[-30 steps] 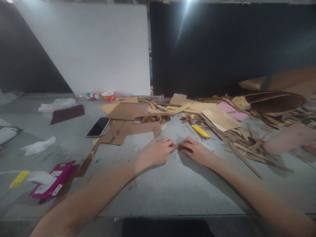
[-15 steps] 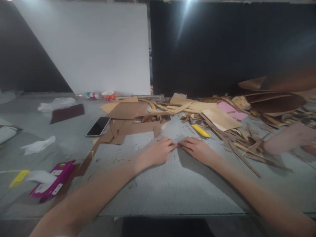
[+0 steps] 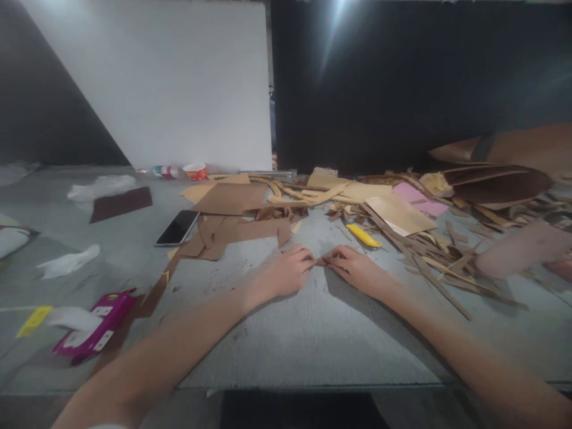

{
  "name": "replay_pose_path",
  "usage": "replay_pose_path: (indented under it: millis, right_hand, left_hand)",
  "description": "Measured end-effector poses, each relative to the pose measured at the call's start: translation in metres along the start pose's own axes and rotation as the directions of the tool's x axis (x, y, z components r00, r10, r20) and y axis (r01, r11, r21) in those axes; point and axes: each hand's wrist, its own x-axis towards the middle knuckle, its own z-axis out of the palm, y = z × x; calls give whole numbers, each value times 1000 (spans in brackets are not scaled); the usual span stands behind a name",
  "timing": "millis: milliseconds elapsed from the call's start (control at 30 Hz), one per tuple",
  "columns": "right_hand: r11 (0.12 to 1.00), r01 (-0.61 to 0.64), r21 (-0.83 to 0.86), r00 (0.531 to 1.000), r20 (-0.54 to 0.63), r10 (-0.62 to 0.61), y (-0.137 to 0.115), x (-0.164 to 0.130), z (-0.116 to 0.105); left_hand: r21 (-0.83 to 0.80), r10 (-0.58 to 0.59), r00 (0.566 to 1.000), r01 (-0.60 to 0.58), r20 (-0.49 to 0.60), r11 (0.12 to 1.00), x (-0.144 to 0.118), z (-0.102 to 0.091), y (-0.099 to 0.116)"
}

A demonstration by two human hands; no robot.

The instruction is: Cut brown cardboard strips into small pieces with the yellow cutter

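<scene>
Cardboard sliver [image 3: 319, 261] – lying left-to-right – pinched at its ends by left hand [image 3: 282, 274] and right hand [image 3: 355, 269]

Dim, soft-focus scene — a lamp flare [image 3: 342, 9] glares overhead, edges smear and bend, shadows fall nearward.

Both hands meet mid-frame: left hand [image 3: 281, 275], right hand [image 3: 357, 271]; phone [image 3: 177, 228] upper left, cutter [image 3: 363, 236] just behind right hand, scrap pile [image 3: 429, 244] right.
</scene>
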Motion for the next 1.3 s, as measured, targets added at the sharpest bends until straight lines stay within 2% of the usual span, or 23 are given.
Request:
replay_pose_path:
  millis: [467,700,1000,1300]
  right_hand:
    - [1000,2,4,1000,10,-2,3,0,3]
    - [1000,10,2,999,30,-10,0,2,0]
    - [999,21,-24,998,55,-19,-2,3,-3]
    - [999,-33,16,991,130,31,-4,4,-4]
  left_hand:
    - [15,29,1000,-29,-2,999,1,2,-1]
    - [5,-17,997,18,-74,1000,1,0,2]
    - [85,28,999,-31,38,996,0,0,-4]
    - [126,-14,1000,11,17,992,1,5,-8]
